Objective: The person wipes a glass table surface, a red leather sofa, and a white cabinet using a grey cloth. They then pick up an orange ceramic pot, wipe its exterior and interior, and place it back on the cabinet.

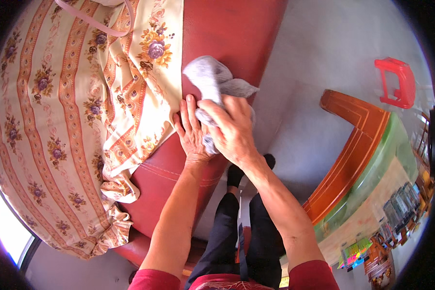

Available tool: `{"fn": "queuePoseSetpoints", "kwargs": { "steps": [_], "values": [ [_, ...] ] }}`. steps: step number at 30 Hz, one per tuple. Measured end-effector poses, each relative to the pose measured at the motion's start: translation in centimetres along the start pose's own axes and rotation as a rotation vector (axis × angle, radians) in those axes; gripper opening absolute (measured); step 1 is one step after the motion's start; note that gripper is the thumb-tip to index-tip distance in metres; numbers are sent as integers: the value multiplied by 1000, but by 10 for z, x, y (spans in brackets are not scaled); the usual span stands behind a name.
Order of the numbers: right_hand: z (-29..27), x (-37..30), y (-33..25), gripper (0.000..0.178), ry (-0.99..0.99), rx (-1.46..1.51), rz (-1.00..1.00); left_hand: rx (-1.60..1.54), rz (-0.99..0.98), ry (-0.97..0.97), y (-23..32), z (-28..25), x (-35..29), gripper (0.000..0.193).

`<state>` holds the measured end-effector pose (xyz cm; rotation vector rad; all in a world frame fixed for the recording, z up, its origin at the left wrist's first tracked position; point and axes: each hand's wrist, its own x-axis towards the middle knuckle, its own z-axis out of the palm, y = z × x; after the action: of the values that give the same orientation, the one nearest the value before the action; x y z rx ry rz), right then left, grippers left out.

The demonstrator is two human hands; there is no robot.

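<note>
A grey cloth (pixel 209 76) lies bunched on the red leather seat (pixel 224 24), near its right edge. My right hand (pixel 235 134) is closed on the cloth, and folds of it stick out ahead of the knuckles and beneath the palm. Just to the left, my left hand (pixel 192 134) rests flat on the leather with its fingers stretched out. Its fingertips are close to the edge of a cream floral-striped fabric (pixel 55 104), which covers the left part of the seat and is rumpled along that edge. Part of the left hand's thumb side is hidden by the right hand and cloth.
A pink strap (pixel 94 21) lies on the fabric at the top left. To the right stands a curved wooden table (pixel 345 159) with a glassy green edge and small items on top. Beyond it is a red plastic stool (pixel 396 82) on the grey floor (pixel 324 48).
</note>
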<state>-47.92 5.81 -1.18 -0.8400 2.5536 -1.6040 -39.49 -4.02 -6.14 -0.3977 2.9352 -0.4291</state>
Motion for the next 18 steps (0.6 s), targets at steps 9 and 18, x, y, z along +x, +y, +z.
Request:
{"fn": "queuePoseSetpoints", "kwargs": {
  "steps": [9, 18],
  "values": [
    [31, 141, 60, 25, 32, -509, -276, -385, 15, 166, -4, -2, -3, 77],
    [18, 218, 104, 35, 545, -884, 249, -409, 27, 223, -7, 2, -5, 77]
  ]
}}
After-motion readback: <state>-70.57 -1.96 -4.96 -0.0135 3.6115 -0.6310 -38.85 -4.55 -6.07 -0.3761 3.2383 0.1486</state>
